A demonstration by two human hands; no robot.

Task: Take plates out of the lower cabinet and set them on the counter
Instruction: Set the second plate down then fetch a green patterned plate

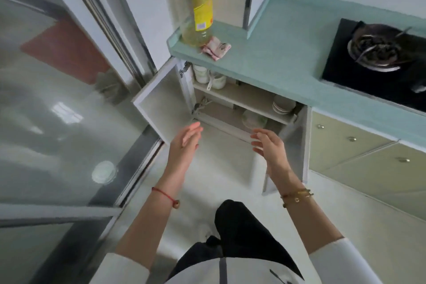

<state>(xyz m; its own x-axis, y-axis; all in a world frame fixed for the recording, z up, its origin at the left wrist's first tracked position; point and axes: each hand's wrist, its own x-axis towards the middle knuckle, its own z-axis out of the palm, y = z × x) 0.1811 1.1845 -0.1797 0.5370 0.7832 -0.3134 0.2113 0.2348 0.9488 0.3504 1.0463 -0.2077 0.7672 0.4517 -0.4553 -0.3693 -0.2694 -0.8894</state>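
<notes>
The lower cabinet (232,104) stands with both doors swung open under the teal counter (276,53). On its bottom level lies a pale plate with a green pattern (253,120). A stack of white bowls or plates (282,105) sits on the middle shelf at the right. White cups or jars (207,75) stand on the top shelf at the left. My left hand (187,139) and my right hand (268,143) hover in front of the opening, fingers spread, palms facing each other, holding nothing. Neither hand touches the dishes.
A big bottle of yellow oil (199,14) and a pink crumpled cloth (215,48) sit on the counter's left end. A black stove with a pan (378,50) lies at the right. The left door (161,106) and right door (292,145) flank my hands. Sliding glass doors (69,99) stand at the left.
</notes>
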